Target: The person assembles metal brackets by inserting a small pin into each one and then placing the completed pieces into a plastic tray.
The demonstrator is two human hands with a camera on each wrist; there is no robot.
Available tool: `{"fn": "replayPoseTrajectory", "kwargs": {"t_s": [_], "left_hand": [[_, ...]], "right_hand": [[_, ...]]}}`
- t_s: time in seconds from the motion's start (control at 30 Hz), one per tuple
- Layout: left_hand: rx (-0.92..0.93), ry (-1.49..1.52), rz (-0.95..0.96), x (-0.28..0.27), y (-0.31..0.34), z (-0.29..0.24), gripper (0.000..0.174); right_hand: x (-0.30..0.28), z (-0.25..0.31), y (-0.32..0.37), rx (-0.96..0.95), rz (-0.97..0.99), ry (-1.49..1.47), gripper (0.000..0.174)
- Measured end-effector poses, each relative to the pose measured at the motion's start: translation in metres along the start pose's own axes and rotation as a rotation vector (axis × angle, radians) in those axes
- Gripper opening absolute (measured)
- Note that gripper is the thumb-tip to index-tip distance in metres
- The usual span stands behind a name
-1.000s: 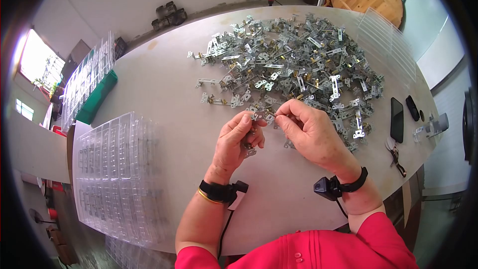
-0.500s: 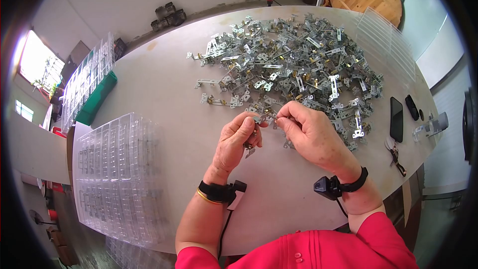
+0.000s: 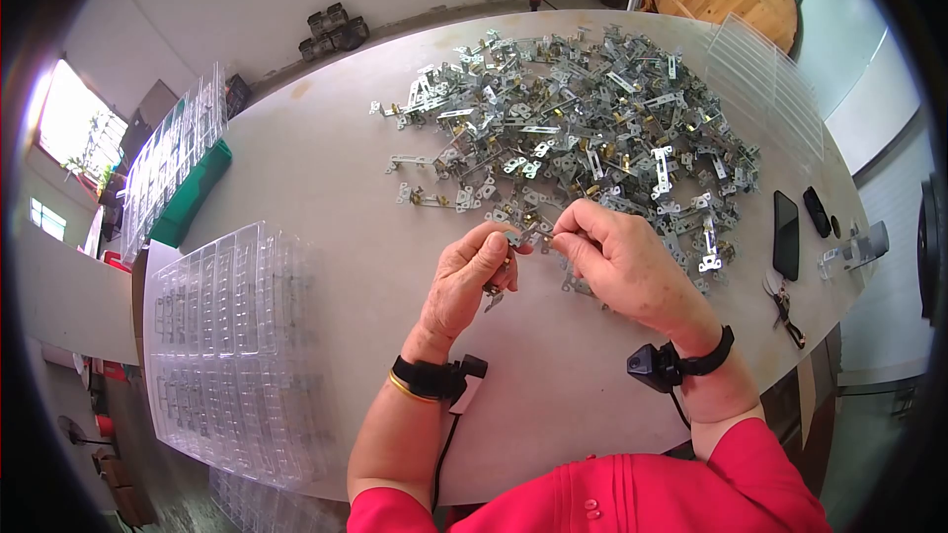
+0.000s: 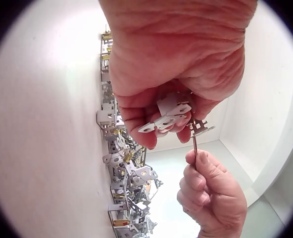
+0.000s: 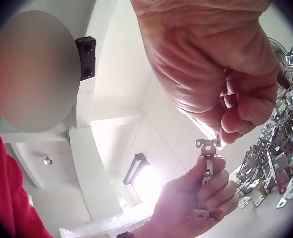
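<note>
The left hand [image 3: 462, 274] curls round metal brackets [image 4: 169, 119]; one end sticks out below its fingers, and another bracket end [image 5: 207, 147] stands up above the thumb in the right wrist view. The right hand [image 3: 632, 265] pinches a thin metal rod [image 4: 195, 145] between thumb and forefinger, its tip at the bracket held by the left hand. Whether the rod is a tool or part of a bracket, I cannot tell. Just beyond both hands lies a large pile of metal brackets [image 3: 592, 128] with brass-coloured parts.
Clear plastic trays [image 3: 232, 336] are stacked at the left of the table [image 3: 395, 444]. A green bin [image 3: 188, 199] with more trays stands behind them. On the right lie a phone [image 3: 786, 237], a black case [image 3: 818, 213], keys [image 3: 782, 311] and a clear plastic rack [image 3: 770, 89].
The right hand has drawn slightly to the right, and the bracket piece between the hands has shifted its angle. The left hand stays nearly in place, its grip kept.
</note>
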State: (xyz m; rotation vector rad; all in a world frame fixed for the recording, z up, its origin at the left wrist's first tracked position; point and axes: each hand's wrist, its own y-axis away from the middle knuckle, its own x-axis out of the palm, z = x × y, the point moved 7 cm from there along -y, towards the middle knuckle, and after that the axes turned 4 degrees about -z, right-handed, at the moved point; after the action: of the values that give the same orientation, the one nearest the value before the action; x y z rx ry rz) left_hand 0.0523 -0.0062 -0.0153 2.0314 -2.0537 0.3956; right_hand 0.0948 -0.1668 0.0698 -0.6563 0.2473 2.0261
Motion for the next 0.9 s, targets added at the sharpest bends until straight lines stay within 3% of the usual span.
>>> {"fn": "replayPoseTrajectory", "kwargs": {"t_s": [0.2, 0.3, 0.6, 0.67, 0.7, 0.9], "left_hand": [[-0.005, -0.01, 0.003, -0.0009, -0.0001, -0.0004, 0.04], [-0.011, -0.009, -0.003, -0.0011, 0.0001, 0.0008, 0.04], [0.002, -0.02, -0.015, -0.002, -0.0001, 0.001, 0.04], [-0.009, -0.011, -0.003, -0.0031, 0.0, 0.0012, 0.04], [-0.019, -0.002, 0.01, -0.0027, 0.0, 0.0018, 0.04], [-0.013, -0.055, 0.029, 0.0028, 0.0007, 0.002, 0.04]], "right_hand": [[0.0049, -0.0072, -0.0006, 0.105, 0.076, -0.112, 0.014], [0.0018, -0.0018, 0.0003, -0.027, 0.009, -0.021, 0.015], [0.0045, -0.0063, 0.001, 0.147, 0.085, -0.117, 0.014], [0.002, 0.0002, 0.0021, -0.04, 0.0, 0.002, 0.015], [0.0018, 0.0003, 0.002, -0.04, 0.0, 0.002, 0.015], [0.0063, -0.0024, -0.0004, 0.123, 0.11, -0.141, 0.016]]}}
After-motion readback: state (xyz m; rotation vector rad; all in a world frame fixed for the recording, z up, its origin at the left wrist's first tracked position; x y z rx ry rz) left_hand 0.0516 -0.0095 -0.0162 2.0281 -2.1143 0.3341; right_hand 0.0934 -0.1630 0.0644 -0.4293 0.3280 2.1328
